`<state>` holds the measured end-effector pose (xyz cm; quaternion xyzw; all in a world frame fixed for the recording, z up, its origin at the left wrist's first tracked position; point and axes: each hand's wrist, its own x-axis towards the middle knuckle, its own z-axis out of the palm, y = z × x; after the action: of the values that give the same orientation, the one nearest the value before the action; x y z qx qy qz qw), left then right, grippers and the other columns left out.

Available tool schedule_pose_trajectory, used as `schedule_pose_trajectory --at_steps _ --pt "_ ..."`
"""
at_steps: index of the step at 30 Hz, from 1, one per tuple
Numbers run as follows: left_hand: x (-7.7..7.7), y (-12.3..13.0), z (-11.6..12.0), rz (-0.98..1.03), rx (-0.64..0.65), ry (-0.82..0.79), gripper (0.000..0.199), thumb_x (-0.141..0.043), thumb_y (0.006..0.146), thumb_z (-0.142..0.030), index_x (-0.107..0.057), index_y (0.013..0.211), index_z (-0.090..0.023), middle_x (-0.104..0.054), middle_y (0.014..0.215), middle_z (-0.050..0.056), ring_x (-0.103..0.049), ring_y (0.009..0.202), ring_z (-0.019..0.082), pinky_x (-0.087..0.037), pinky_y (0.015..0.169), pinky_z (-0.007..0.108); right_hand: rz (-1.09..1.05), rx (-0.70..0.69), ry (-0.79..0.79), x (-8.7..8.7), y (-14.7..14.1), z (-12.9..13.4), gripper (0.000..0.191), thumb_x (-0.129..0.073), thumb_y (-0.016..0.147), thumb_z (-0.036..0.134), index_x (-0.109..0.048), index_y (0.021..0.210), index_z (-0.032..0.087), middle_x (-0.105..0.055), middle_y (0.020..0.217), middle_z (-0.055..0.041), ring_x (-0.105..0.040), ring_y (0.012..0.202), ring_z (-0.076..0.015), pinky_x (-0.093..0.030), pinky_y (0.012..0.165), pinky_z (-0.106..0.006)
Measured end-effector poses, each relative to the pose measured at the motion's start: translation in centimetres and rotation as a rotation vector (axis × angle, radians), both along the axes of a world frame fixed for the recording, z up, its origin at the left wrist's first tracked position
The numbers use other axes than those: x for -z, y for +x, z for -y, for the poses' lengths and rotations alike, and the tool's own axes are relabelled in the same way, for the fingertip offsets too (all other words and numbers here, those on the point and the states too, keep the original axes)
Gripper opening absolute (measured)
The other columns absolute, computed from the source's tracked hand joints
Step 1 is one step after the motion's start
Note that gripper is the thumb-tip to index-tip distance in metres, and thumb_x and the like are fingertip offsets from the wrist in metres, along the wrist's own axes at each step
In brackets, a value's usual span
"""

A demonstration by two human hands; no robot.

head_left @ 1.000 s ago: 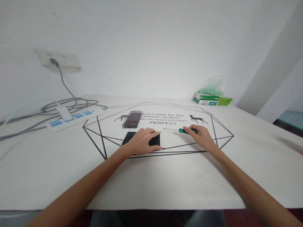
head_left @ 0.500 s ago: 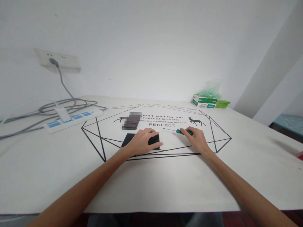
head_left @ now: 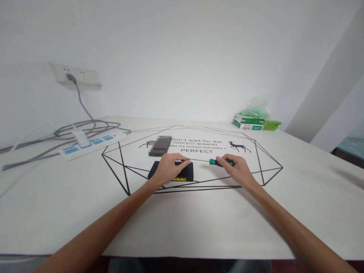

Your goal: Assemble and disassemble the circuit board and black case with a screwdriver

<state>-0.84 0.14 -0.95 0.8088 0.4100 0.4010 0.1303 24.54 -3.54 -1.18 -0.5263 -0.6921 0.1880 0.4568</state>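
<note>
A green-and-black screwdriver (head_left: 213, 162) is in my right hand (head_left: 236, 167), its thin shaft pointing left. The fingers of my left hand (head_left: 170, 167) are pinched together at the shaft's tip; whether a small piece is between them is too small to tell. Under and beside my left hand lies a flat black box (head_left: 187, 173) with yellow ports along its near edge. Behind the box is a dark phone-like device (head_left: 160, 146), partly pixelated.
On the left, a white power strip (head_left: 93, 146) with a plugged-in white adapter sits near coiled grey cables (head_left: 85, 127). Green-and-white boxes (head_left: 248, 120) with a plastic bag on top stand at the back right. The white table (head_left: 199, 227) has printed black lines and lettering.
My left hand has lifted its fingers off the black box and closed them at the screwdriver's tip, uncovering the yellow ports. The view has shifted slightly.
</note>
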Motion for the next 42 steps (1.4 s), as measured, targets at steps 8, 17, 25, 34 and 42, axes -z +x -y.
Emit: schedule_pose_trajectory --at_steps 8,17,25,34,42 --pt "0.16 -0.12 -0.16 -0.028 0.003 0.045 0.021 -0.060 0.083 -0.032 -0.075 0.077 -0.019 -0.076 0.085 0.004 -0.069 0.078 0.020 -0.052 0.074 0.029 0.036 0.000 0.017 -0.12 -0.03 0.14 0.047 -0.055 0.083 0.057 -0.070 0.072 0.014 -0.062 0.065 -0.0040 -0.050 0.059 -0.0139 -0.035 0.055 -0.026" --pt "0.74 -0.47 -0.53 -0.192 -0.068 0.234 0.022 -0.058 0.086 -0.033 -0.075 0.078 -0.022 -0.076 0.085 0.002 -0.070 0.081 0.020 -0.048 0.077 0.031 0.068 0.029 0.006 -0.26 0.06 0.35 0.043 -0.057 0.083 0.054 -0.071 0.073 0.015 -0.063 0.065 -0.0035 -0.048 0.058 -0.0134 -0.034 0.053 -0.026" --pt "0.25 -0.45 -0.01 -0.344 -0.020 0.301 0.024 -0.053 0.090 -0.028 -0.075 0.083 -0.023 -0.076 0.088 0.003 -0.069 0.085 0.021 -0.044 0.083 0.036 0.115 0.031 0.042 -0.37 0.10 0.53 0.042 -0.058 0.082 0.054 -0.069 0.071 0.015 -0.059 0.059 -0.0021 -0.044 0.053 -0.0124 -0.031 0.050 -0.026" --pt "0.63 -0.60 -0.09 -0.387 0.045 0.267 0.028 -0.048 0.093 -0.028 -0.074 0.085 -0.023 -0.076 0.089 0.004 -0.069 0.085 0.021 -0.045 0.078 0.031 -0.064 -0.061 0.109 -0.24 0.60 0.06 0.034 -0.070 0.075 0.048 -0.067 0.088 0.017 -0.064 0.081 -0.0066 -0.054 0.062 -0.0144 -0.042 0.049 -0.025" --pt "-0.02 -0.64 0.30 -0.445 0.085 0.284 0.034 -0.042 0.096 -0.031 -0.072 0.082 -0.021 -0.074 0.080 0.005 -0.067 0.081 0.019 -0.045 0.076 0.030 -0.072 -0.094 0.021 0.15 0.63 0.25 0.033 -0.071 0.073 0.045 -0.066 0.090 0.017 -0.063 0.086 -0.0080 -0.054 0.056 -0.0127 -0.042 0.038 -0.022"
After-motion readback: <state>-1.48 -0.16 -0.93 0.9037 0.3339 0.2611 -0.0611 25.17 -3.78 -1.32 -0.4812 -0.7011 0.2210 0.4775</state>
